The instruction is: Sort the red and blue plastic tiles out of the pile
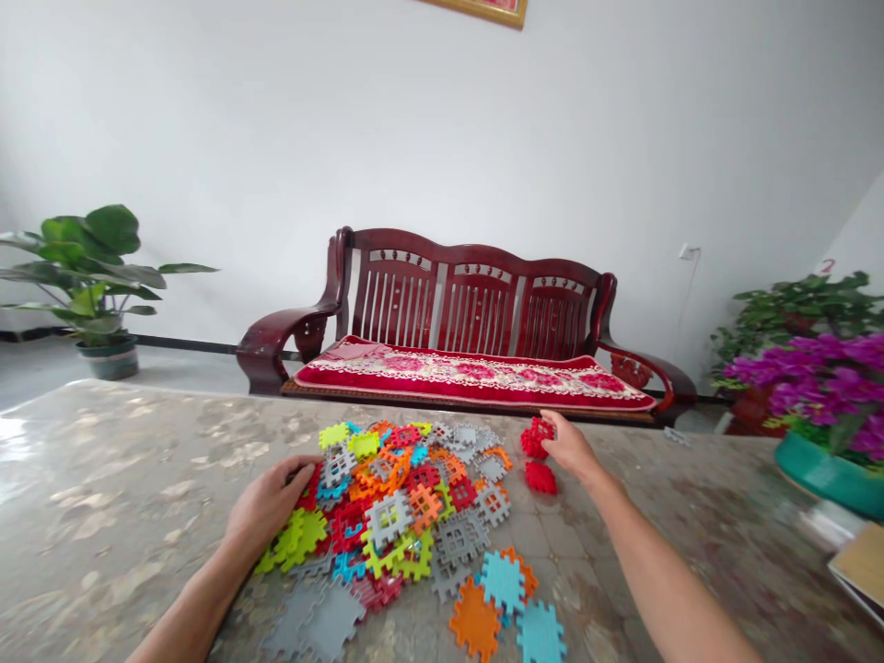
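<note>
A pile of interlocking plastic building tiles (pixel 390 517) in grey, red, orange, lime green and blue covers the middle of the table. At the pile's left edge, my left hand (pixel 273 497) has its thumb and fingers closed on a red tile (pixel 310 488), which they partly hide. Lime green tiles (pixel 300 539) lie just below that hand. To the right of the pile, my right hand (pixel 567 444) grips red tiles (pixel 535 438) by their right side; how many are stacked there I cannot tell. Another red tile (pixel 540 478) rests on the table just in front of it.
Orange tiles (pixel 475 619) and blue tiles (pixel 542 633) lie at the near side of the patterned table (pixel 124 497). A purple flower pot (pixel 825 474) and a box (pixel 860 571) stand at the right. Beyond the table is a wooden bench (pixel 476 295).
</note>
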Motion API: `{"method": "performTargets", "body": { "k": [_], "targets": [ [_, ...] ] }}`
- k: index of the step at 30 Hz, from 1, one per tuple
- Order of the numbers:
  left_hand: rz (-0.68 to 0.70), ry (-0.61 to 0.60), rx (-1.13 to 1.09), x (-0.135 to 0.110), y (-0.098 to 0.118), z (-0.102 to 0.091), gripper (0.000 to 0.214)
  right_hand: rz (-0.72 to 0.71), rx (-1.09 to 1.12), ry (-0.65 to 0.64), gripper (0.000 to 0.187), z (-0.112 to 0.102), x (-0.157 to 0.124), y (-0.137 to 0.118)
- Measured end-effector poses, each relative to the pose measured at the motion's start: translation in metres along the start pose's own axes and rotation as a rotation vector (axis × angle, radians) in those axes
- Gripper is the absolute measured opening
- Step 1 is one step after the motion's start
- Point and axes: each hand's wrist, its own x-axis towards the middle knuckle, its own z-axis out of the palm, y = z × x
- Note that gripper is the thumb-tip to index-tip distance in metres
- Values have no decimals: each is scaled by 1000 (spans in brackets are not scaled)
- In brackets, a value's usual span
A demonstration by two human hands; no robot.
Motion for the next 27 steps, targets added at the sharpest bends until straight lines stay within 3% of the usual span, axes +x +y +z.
{"method": "performTargets", "body": {
  "k": [3,7,13,16,20,27],
  "targets": [
    [7,-74,-5,1,-1,0,41,-10,7,-32,65,1,2,0],
    [7,-81,-17,2,-3,1,42,-17,-2,-21,63,-3,-1,-5],
    [3,-67,-23,0,0,0,40,-59,60,93,47,2,-27,-43],
    [-8,-67,-23,-2,5,-3,40,-109,129,16,42,16,-47,-69],
    [-7,-57,-20,-4,10,-6,39,-173,6,-32,39,33,-71,-97],
    [-6,-24,-36,-5,12,-5,34,-218,-180,-155,33,40,-92,-119]
  ]
}}
